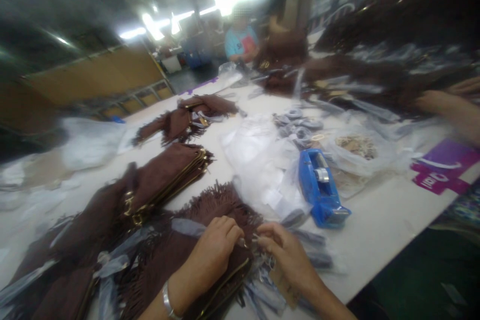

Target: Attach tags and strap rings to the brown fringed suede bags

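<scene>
A brown suede bag with fringe (210, 210) lies on the white table (375, 220) right in front of me. My left hand (212, 252) rests on it with fingers curled in a pinch near the bag's gold zipper edge. My right hand (287, 255) is also pinched, fingertips meeting the left hand's at a small metal piece (249, 242). A tan paper tag (281, 282) hangs under my right hand. A silver bracelet (167, 302) is on my left wrist.
More brown fringed bags (165, 180) are stacked to the left and farther back (187, 120). A blue tape dispenser (320, 187) sits beside clear plastic bags (262, 165). A purple card (442, 165) lies at right. Another person's arm (450, 107) reaches in from the right; people stand at the far end.
</scene>
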`<action>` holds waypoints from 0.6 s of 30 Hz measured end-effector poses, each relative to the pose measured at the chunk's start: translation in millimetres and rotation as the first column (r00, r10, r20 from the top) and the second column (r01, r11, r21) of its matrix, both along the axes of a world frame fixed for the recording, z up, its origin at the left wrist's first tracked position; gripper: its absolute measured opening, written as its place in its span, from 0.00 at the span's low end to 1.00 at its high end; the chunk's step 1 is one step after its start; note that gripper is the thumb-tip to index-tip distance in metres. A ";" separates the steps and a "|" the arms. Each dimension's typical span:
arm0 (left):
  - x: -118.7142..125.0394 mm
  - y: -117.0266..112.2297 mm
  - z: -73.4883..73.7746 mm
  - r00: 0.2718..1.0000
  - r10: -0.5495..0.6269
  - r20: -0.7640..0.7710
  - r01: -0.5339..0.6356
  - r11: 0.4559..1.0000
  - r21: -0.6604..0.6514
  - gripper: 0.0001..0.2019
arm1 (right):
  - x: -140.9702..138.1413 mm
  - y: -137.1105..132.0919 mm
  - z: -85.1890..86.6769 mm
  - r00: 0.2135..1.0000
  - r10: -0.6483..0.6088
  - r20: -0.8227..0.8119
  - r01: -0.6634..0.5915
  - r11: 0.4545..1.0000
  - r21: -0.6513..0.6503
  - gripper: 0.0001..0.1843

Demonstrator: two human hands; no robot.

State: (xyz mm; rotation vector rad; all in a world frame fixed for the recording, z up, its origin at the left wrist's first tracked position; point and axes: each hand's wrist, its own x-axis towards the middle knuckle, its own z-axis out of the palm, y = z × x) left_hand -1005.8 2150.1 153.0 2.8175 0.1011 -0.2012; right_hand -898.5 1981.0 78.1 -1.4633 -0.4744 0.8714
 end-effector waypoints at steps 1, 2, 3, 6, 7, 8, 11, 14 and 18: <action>-2.4 -0.7 0.9 1.000 0.001 -0.009 -0.001 1.000 0.010 0.10 | -0.3 -1.0 -1.5 1.000 0.001 -0.023 -0.001 1.000 0.004 0.08; -4.6 -1.2 1.9 1.000 0.005 -0.016 -0.005 1.000 0.004 0.11 | -0.8 -1.7 -2.1 1.000 0.008 -0.030 -0.008 1.000 0.002 0.07; -6.5 -1.5 2.9 1.000 0.011 -0.018 -0.011 1.000 -0.018 0.11 | -1.5 -2.2 -1.7 1.000 0.018 -0.023 -0.018 1.000 -0.006 0.06; -9.3 -3.3 6.8 0.998 0.053 0.034 -0.048 0.988 -0.145 0.13 | -4.1 -3.1 5.9 0.999 0.034 0.012 -0.034 0.999 -0.031 0.06; -9.0 -4.8 8.7 0.995 0.076 0.063 -0.063 0.980 -0.191 0.15 | -4.7 -3.6 9.9 0.999 0.031 0.022 -0.030 0.999 -0.032 0.06; -8.1 -6.9 11.0 0.990 0.104 0.091 -0.081 0.969 -0.231 0.17 | -5.1 -4.3 14.1 0.999 0.027 0.034 -0.026 0.999 -0.033 0.06; -2.0 -15.8 17.8 0.977 0.181 0.109 -0.140 0.940 -0.311 0.17 | -4.8 -7.3 26.0 0.993 0.025 0.113 -0.022 0.999 -0.030 0.07; 4.8 -24.3 19.4 0.979 0.197 0.041 -0.167 0.908 -0.383 0.13 | -3.5 -10.7 34.1 0.964 0.041 0.263 -0.036 0.999 -0.026 0.09; 3.5 -29.7 10.9 0.953 0.218 -0.208 -0.301 0.663 -0.686 0.20 | -5.3 -17.8 39.8 0.856 0.071 0.512 -0.105 0.994 0.037 0.10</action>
